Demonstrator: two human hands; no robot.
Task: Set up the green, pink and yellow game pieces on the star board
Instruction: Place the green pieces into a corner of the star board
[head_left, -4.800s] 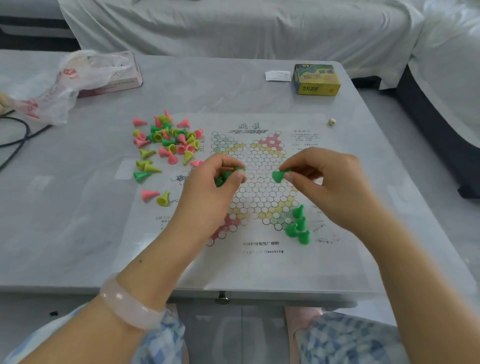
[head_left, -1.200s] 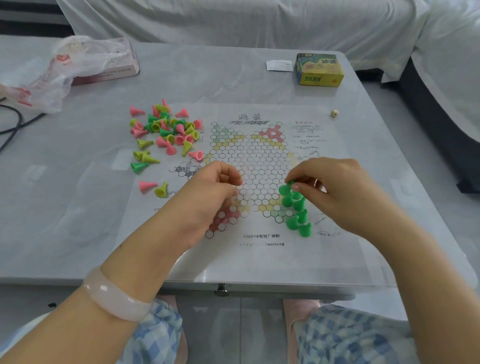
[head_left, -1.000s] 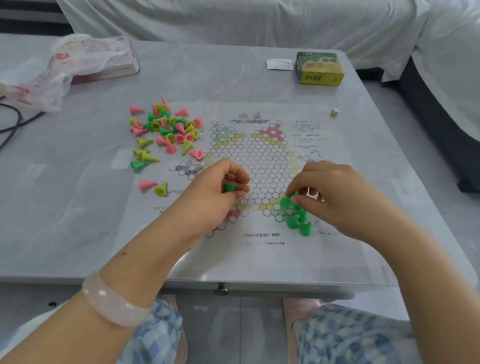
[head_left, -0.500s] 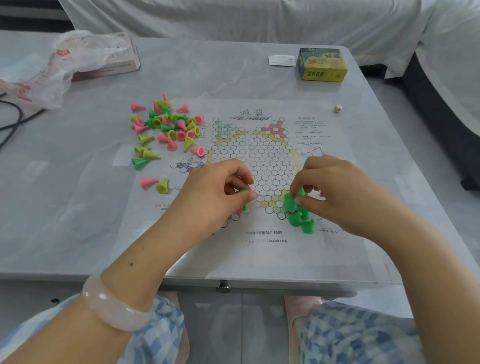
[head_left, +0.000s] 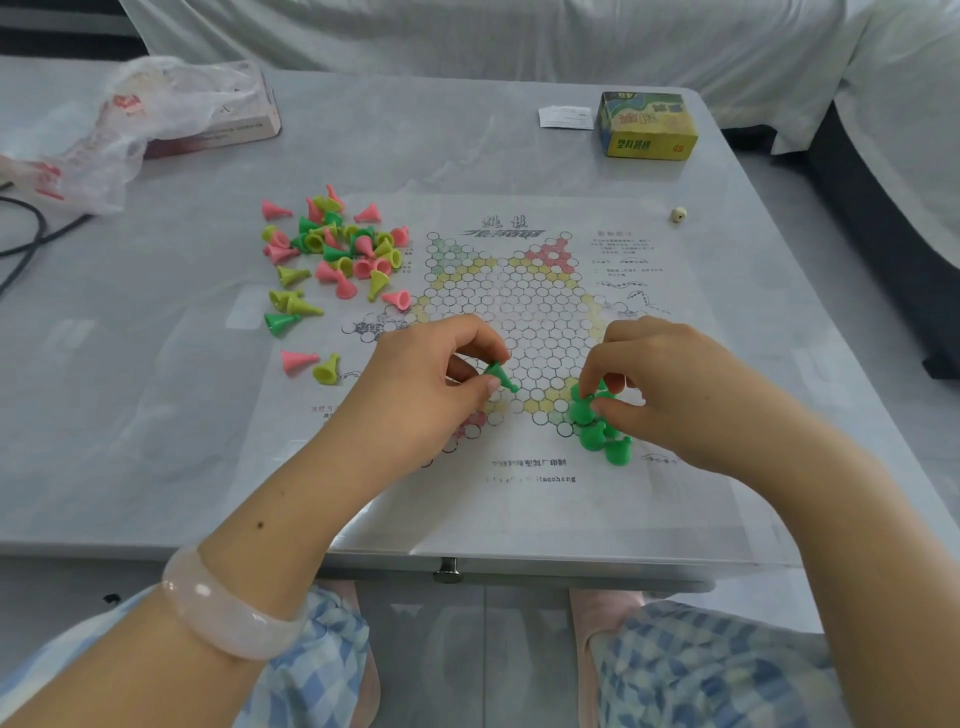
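Nearest the camera, knees in blue checked cloth are cut off by the bottom edge, and a pale bracelet circles the left wrist, just in front of the near edge of the grey table. The left hand covers the near-left point of the star board, so the holes there are mostly hidden; its thumb and forefinger are curled and pinch one green piece, held tilted just above the board's near middle. The right hand hides part of the near-right point; its fingers are bent down onto a cluster of green pieces standing on that point, and thumb and forefinger seem to pinch the topmost one, though the grip is partly hidden. The middle holes of the board lie bare between the two hands and beyond them. Printed text on the paper sheet is too small to read. To the left of the board a pink piece and a yellow piece lie on their sides, and farther back a loose heap of green, pink and yellow pieces lies just beside the board's far-left point. A small die sits near the sheet's far-right corner. At the far right edge of the table stands a yellow box with a paper slip beside it; at the far left a crumpled plastic bag partly covers a flat box, and a dark cable runs off the left edge
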